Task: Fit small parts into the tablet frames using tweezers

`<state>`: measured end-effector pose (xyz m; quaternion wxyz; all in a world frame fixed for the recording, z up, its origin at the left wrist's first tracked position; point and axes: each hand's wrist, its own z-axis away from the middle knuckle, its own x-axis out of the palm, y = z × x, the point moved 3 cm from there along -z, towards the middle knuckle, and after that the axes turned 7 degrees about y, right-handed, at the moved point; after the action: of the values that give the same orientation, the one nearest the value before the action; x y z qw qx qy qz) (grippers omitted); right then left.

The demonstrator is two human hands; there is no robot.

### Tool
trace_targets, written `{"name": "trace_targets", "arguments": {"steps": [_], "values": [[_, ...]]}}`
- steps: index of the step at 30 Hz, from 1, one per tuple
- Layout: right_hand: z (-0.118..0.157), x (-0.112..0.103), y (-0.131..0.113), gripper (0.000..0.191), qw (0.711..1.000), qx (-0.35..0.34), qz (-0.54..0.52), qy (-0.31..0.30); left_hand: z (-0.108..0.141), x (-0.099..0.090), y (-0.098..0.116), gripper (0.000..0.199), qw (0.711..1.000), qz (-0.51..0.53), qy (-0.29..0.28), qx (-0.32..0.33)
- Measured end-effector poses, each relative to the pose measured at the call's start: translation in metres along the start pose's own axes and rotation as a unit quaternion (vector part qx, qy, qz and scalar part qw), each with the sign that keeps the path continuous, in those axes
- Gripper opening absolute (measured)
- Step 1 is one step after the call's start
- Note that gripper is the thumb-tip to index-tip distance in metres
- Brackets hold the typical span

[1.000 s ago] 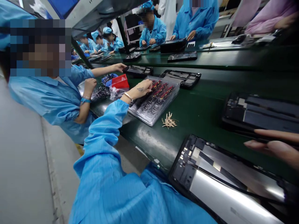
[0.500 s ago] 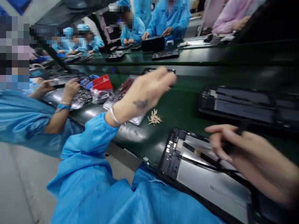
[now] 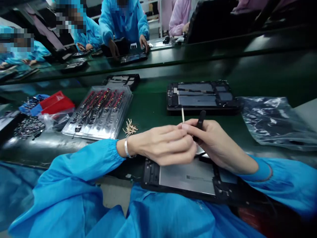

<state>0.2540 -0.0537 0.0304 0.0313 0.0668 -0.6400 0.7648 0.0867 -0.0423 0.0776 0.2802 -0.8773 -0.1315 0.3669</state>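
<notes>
Red plastic first: a bin (image 3: 58, 103) at the left, then a clear tray (image 3: 105, 128) partly stocked with small dark and red parts, then a loose heap of pale strips (image 3: 130, 128). The left hand (image 3: 164, 145) has its fingers bent in against the right hand (image 3: 213, 138); whether they pinch anything, I can't tell. The right is closed round a dark tool (image 3: 201, 118), a pale sliver (image 3: 183, 115) poking up by the fingertips. Beneath both lies an opened device (image 3: 185, 178), uncovered, so I'd judge it unfinished. Half a second ago the hands were well apart; now they meet.
</notes>
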Motion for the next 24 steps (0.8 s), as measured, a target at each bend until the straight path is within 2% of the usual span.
{"name": "trace_targets", "arguments": {"steps": [3,6,11,15,18,21,24], "values": [[0.001,0.003,-0.006,0.026,0.997,-0.041,0.058,-0.015,0.003,-0.002,-0.007,0.022,0.987,-0.024,-0.037,-0.154],[0.006,0.006,-0.015,0.028,0.989,-0.082,0.124,-0.023,0.005,-0.004,-0.008,0.026,0.971,-0.034,-0.089,-0.219],[0.007,0.009,-0.019,0.030,0.972,-0.114,0.203,-0.024,-0.002,-0.006,-0.002,0.026,0.964,-0.076,-0.135,-0.216],[0.005,0.007,-0.015,0.027,0.940,-0.192,0.284,-0.007,-0.013,-0.006,0.006,0.028,0.961,-0.128,-0.157,-0.190],[0.005,0.006,-0.012,0.024,0.921,-0.221,0.322,0.001,-0.019,-0.005,0.012,0.029,0.959,-0.155,-0.167,-0.167],[0.005,0.007,-0.011,0.025,0.916,-0.226,0.332,-0.015,-0.016,-0.008,0.012,0.027,0.963,-0.154,-0.160,-0.153],[0.002,0.007,-0.011,0.026,0.934,-0.177,0.308,-0.041,0.003,-0.018,0.002,0.025,0.951,-0.158,-0.181,-0.193]]}}
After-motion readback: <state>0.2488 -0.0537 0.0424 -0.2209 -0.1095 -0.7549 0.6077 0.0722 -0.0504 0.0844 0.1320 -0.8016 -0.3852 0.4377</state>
